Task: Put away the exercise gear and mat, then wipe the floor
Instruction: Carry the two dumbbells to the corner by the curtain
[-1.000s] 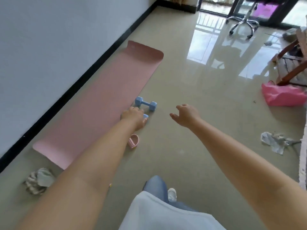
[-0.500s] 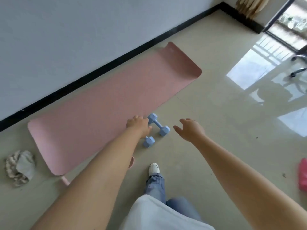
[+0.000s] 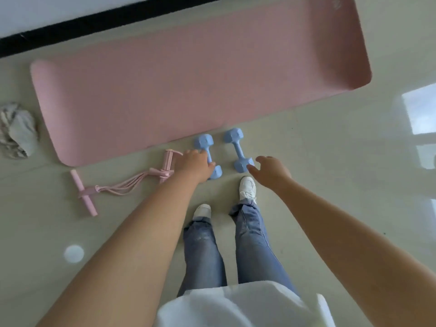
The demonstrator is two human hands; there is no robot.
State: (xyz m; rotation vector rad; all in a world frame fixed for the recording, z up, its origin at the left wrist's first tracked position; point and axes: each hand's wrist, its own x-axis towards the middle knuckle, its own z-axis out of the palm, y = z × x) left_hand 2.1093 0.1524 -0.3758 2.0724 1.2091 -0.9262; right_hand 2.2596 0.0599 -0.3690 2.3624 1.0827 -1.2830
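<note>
A pink exercise mat lies flat along the wall. Two light-blue dumbbells rest on the floor just in front of it. My left hand grips the handle of the left dumbbell, covering its middle. My right hand hovers with spread fingers at the near end of the right dumbbell, its fingertips at the head. A pink pedal resistance pull rope lies on the floor to the left of my left hand.
A crumpled grey-white cloth lies at the mat's left end. A black skirting board runs along the wall behind the mat. My feet in white shoes stand right behind the dumbbells. Glossy tiled floor spreads to the right.
The view has swung down over the dumbbells. My left hand has closed round the left dumbbell's handle, and my right hand has come to the right dumbbell's near end.
</note>
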